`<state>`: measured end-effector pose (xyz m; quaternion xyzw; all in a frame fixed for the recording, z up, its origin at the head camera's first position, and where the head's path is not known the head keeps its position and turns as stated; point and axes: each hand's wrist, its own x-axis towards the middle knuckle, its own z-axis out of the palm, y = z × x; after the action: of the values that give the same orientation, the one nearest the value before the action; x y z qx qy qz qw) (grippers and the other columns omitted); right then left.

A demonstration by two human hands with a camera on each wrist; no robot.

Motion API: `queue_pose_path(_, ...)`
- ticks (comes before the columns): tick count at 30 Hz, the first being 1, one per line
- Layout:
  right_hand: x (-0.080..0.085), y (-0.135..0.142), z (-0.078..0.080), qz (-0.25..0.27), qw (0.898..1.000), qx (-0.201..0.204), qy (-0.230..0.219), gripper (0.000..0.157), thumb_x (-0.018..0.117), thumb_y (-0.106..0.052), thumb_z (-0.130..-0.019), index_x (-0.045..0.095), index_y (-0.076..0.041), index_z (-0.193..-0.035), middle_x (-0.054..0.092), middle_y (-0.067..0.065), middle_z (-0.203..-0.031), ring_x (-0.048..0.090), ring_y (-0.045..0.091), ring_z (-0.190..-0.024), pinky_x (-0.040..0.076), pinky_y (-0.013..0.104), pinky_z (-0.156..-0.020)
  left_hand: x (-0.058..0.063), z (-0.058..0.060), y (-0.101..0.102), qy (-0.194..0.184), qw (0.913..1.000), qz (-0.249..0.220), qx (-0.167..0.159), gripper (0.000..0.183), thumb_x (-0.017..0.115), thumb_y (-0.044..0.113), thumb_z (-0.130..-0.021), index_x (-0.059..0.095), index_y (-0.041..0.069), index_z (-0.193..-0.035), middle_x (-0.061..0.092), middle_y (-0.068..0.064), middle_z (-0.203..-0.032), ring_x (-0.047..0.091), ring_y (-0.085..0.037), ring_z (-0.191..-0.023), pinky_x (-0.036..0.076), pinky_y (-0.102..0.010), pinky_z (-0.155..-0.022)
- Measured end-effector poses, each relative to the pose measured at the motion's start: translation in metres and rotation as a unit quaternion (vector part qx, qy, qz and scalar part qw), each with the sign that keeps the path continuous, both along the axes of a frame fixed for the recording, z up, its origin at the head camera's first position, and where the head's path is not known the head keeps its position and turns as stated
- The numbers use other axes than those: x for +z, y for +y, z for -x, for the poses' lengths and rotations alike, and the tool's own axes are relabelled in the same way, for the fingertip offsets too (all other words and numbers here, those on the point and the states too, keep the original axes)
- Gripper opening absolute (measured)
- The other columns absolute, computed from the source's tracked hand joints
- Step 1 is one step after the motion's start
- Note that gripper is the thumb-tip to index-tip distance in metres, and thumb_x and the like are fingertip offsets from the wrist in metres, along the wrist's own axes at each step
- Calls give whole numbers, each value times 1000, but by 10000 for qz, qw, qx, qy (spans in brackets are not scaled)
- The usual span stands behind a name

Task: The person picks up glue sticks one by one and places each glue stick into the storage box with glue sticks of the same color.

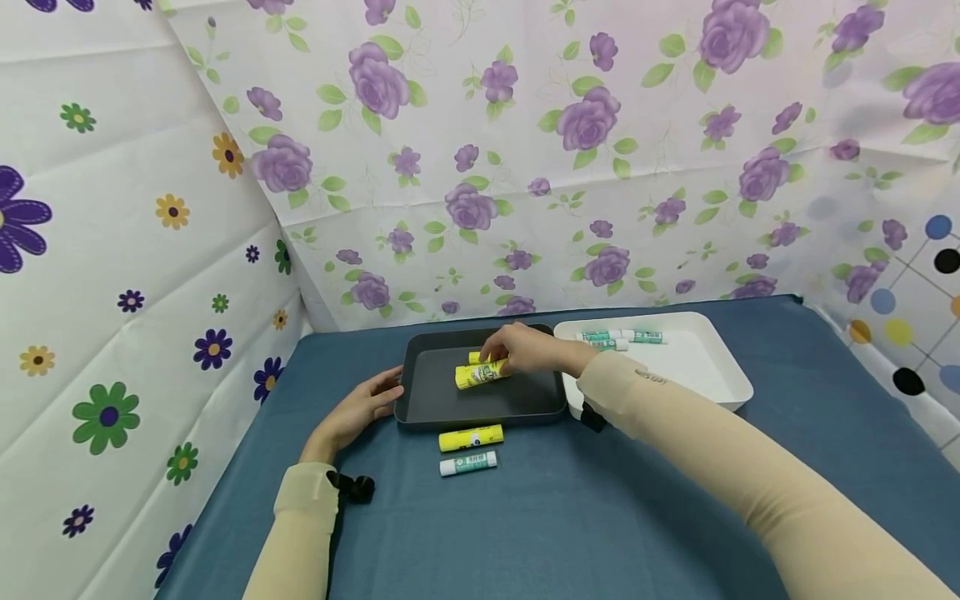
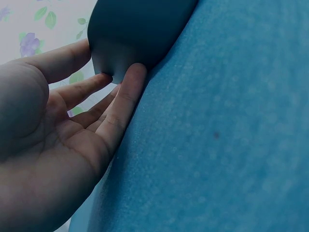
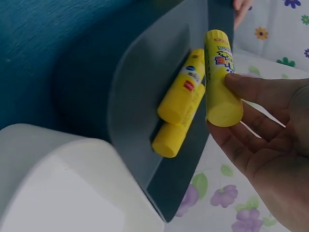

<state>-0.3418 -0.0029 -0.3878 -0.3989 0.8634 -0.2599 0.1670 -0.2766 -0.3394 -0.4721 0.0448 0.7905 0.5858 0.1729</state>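
My right hand (image 1: 528, 348) pinches a yellow glue stick (image 3: 221, 77) between thumb and fingers, held just above the dark grey tray (image 1: 427, 404). Beneath it in the tray, the right wrist view shows two more yellow glue sticks (image 3: 181, 94) lying side by side. My left hand (image 1: 360, 410) touches the left outer side of that tray, its fingers extended against the corner in the left wrist view. On the cloth in front of the tray lie a yellow glue stick (image 1: 471, 438) and a white-and-green glue stick (image 1: 468, 463).
A white tray (image 1: 712, 367) stands right beside the dark one, with three white-and-green glue sticks (image 1: 645, 337) near its far left. Blue cloth (image 1: 525, 533) covers the table. Flowered sheets (image 1: 465, 167) hang behind and at the left.
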Motion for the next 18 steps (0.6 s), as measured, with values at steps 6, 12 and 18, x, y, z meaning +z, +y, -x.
queue_pose_path(6,-7,-1,-1,-314,9995,-69,-30,37,70,3,-88,69,-9,-123,67,6,-117,61,19,-106,53,35,-91,0,0,1,-50,10000,-20,59,64,53,31,-103,22,18,-158,28,-13,-156,31,-32,-141,33,-53,-112)
queue_pose_path(12,-9,-4,-2,-516,9986,48,122,35,68,4,-89,70,-10,-121,66,7,-116,61,21,-106,53,35,-91,1,-2,0,-25,10000,14,70,64,53,32,-103,22,18,-158,28,-12,-156,31,-31,-142,33,-53,-112)
queue_pose_path(18,-10,-8,-2,-664,9971,144,335,34,70,4,-88,70,-9,-119,65,6,-108,59,18,-95,52,33,-85,2,-2,1,-47,10000,-25,70,63,53,32,-103,23,20,-157,28,-11,-156,30,-31,-142,33,-53,-112)
